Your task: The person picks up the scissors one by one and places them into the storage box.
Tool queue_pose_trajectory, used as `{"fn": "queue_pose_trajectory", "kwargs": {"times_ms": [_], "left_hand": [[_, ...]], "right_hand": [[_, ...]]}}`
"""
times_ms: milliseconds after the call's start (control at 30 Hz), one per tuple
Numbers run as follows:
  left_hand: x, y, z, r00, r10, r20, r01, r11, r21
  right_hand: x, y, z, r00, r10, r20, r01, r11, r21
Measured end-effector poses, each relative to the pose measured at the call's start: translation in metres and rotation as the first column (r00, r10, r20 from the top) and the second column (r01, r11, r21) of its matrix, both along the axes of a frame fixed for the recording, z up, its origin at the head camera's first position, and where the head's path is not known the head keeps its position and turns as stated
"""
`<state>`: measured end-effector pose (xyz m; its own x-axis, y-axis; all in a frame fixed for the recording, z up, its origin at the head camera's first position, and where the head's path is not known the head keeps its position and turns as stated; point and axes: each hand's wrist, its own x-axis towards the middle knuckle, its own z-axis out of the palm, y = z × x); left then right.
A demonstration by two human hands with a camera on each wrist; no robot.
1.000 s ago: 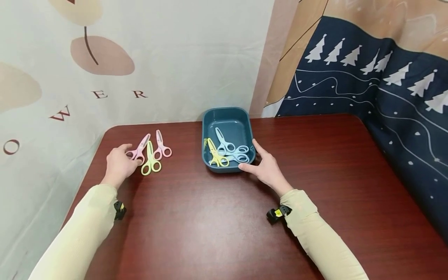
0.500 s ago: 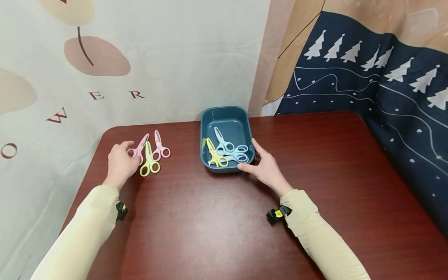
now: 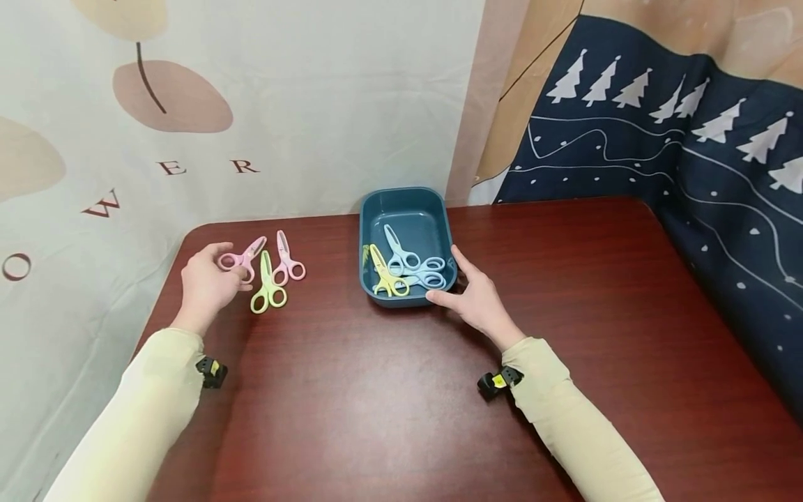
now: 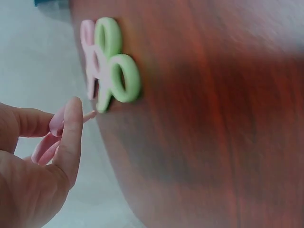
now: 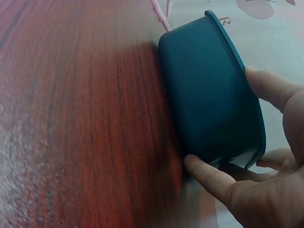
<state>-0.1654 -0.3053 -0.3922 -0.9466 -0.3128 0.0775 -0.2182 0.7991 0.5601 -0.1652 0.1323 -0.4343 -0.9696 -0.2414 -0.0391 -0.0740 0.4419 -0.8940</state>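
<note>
In the head view my left hand (image 3: 203, 284) pinches a pair of pink scissors (image 3: 254, 249) by its handles, between thumb and fingers, with the blades pointing away to the right. Just right of it lie green scissors (image 3: 265, 268) and a second pink pair (image 3: 284, 245), both on the table. My right hand (image 3: 482, 300) holds the near right corner of a dark teal bin (image 3: 364, 230); in the right wrist view the fingers spread around its walls and rim. Inside the bin rest yellow scissors (image 3: 380, 265) and several light blue scissors (image 3: 394, 242), some overlapping.
The dark red wooden table (image 3: 351, 390) has a rounded left corner close to my left hand. Behind it hangs a pale printed cloth (image 3: 314, 104), with a navy tree-patterned cloth (image 3: 602, 146) at the right. Each wrist wears a small black camera (image 3: 212, 371).
My left hand has taken the pink scissors by the handles and shifted slightly left, and the scissors have turned, blades more to the right. My right hand stays on the bin.
</note>
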Motion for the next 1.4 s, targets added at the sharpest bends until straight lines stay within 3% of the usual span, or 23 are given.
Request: {"fn": "queue_pose_trajectory", "kwargs": {"times_ms": [633,767,1067,1400], "left_hand": [[-0.001,0.038,0.027,0.997,-0.060,-0.055,0.063,0.996,0.057],[-0.002,0.046,0.031,0.995,-0.078,-0.055,0.083,0.991,0.105],[-0.004,0.054,0.032,0.993,-0.100,-0.058,0.109,0.980,0.167],[-0.001,0.059,0.030,0.988,-0.125,-0.085,0.136,0.980,0.143]], "right_hand": [[0.000,-0.001,0.000,1.000,0.015,0.016,-0.015,1.000,-0.020],[0.000,0.000,0.001,1.000,0.009,0.020,-0.008,0.999,-0.032],[0.001,0.000,0.002,1.000,0.006,0.025,-0.006,1.000,-0.030],[0.001,-0.001,0.003,1.000,0.004,0.031,-0.004,1.000,-0.024]]}}
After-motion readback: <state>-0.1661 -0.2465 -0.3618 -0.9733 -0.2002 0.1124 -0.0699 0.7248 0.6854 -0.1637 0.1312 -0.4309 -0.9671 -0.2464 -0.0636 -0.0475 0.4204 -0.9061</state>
